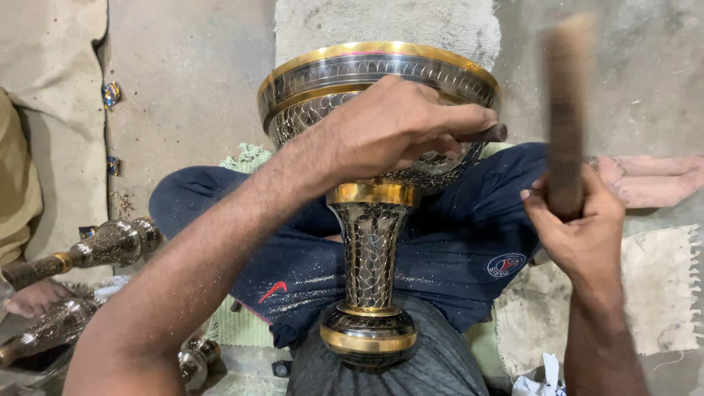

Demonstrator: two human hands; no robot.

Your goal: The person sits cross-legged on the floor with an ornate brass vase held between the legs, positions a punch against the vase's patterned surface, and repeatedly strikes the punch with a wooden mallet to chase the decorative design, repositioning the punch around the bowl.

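left hand [396, 128] clamps a chisel [485, 135] on the vase [370, 249] bowl; right hand [579, 227], gripping an upright mallet [566, 110], sits rightward, apart

Glossy engraved metal vase [370, 242] gleamed with polished brass bands; wooden stick [566, 110] looked matt, floor cloth [660, 293] coarse and frayed.

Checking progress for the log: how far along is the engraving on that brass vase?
Done: scale pattern covers the vase stem and bowl. In hand: left hand sets a thin tool against the bowl; right hand holds a raised, blurred wooden stick. Left: gold bands are plain; the hidden side cannot be judged.
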